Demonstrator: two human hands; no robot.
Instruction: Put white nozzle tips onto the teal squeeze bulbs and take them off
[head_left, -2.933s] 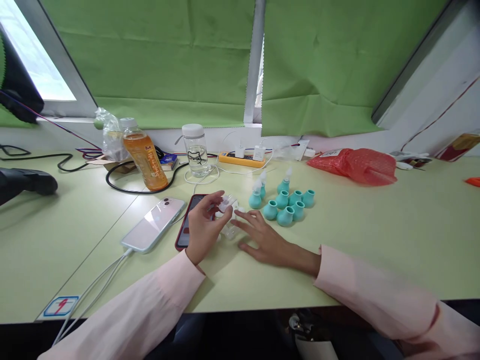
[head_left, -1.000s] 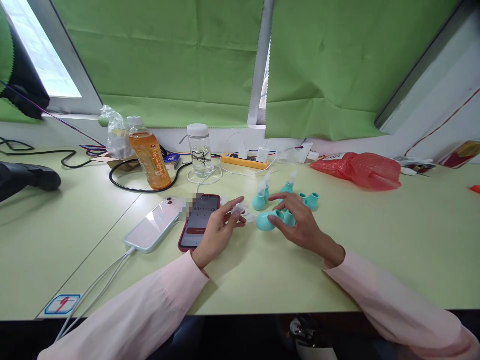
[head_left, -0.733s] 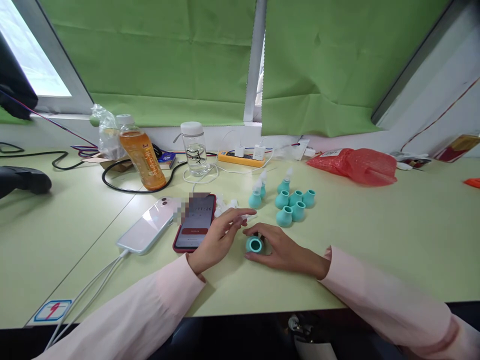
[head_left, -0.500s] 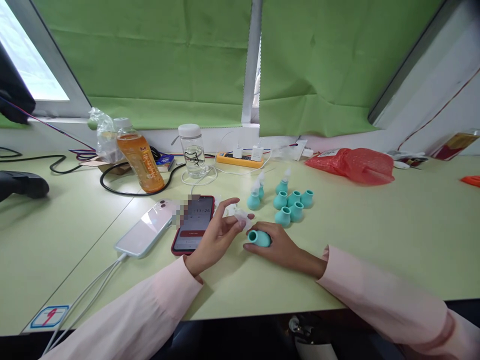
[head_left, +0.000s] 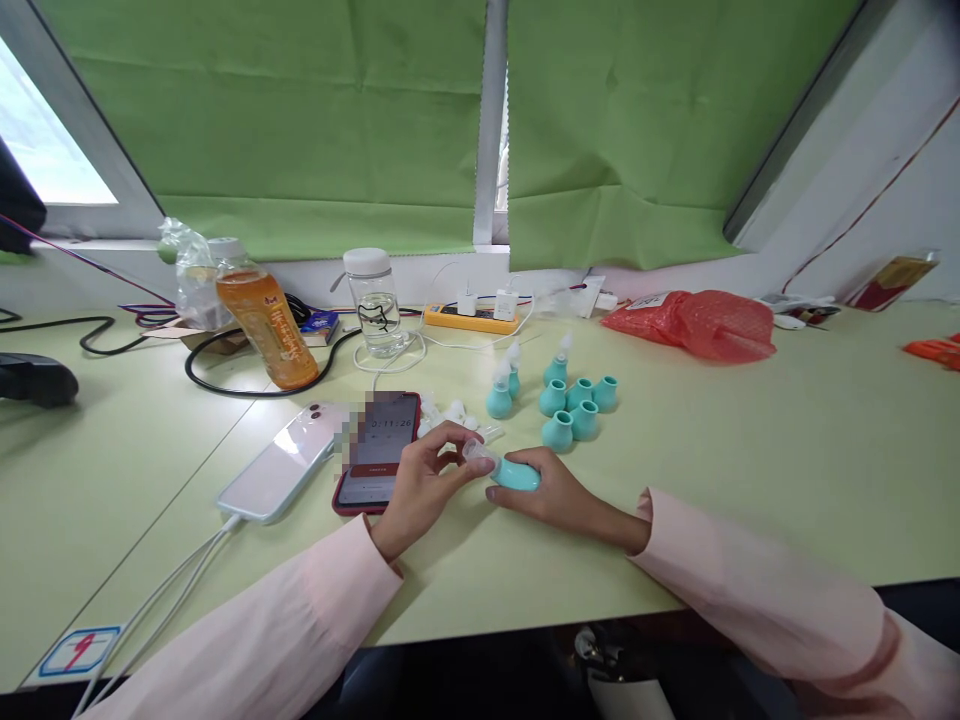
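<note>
My right hand [head_left: 541,488] is closed round a turquoise rubber bulb [head_left: 517,474], its neck pointing left. Between the fingertips of my left hand [head_left: 435,472] is a clear plastic nozzle [head_left: 475,453], held against the bulb's mouth; how deep it sits I cannot tell. Beyond my hands stand several open turquoise bulbs [head_left: 583,420]. Behind them and to their left are three bulbs with clear nozzles on top, one of them a fitted bulb [head_left: 499,400] nearest my left hand. Small clear plastic pieces [head_left: 454,412] lie just past my left fingers.
A red-cased phone [head_left: 379,455] lies left of my left hand, with a white phone [head_left: 279,465] on cables beside it. Farther back are an orange drink bottle [head_left: 270,325], a clear water bottle [head_left: 377,310], a yellow power strip [head_left: 469,320] and a red plastic bag [head_left: 694,325].
My left hand has brought the clear nozzle to the mouth of the bulb in my right hand. The bulb's opening, visible before, is now covered. The view has shifted slightly.
</note>
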